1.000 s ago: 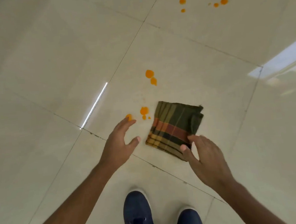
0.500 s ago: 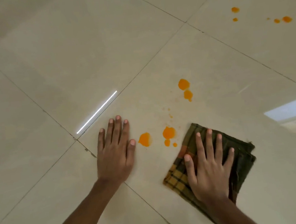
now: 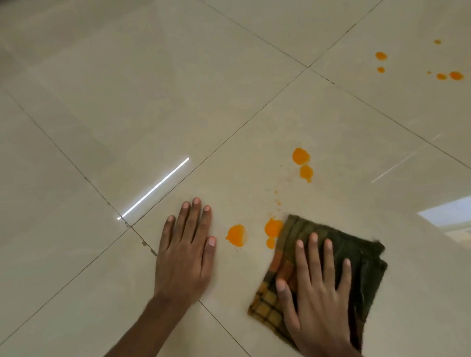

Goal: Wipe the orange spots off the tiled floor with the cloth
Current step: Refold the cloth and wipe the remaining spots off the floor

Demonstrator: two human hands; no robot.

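Glossy cream tiled floor, thin dark grout lines crossing it, a window glare at the right. Nearest, the right hand lies flat with fingers spread on the folded plaid cloth, pressing rather than gripping it; the weave looks coarse and soft. The left hand lies open and empty on bare tile. The cloth's far corner touches the nearest orange spots; another blob sits between the hands. A dry push could smear these into streaks. Farther spots and a distant cluster wait.
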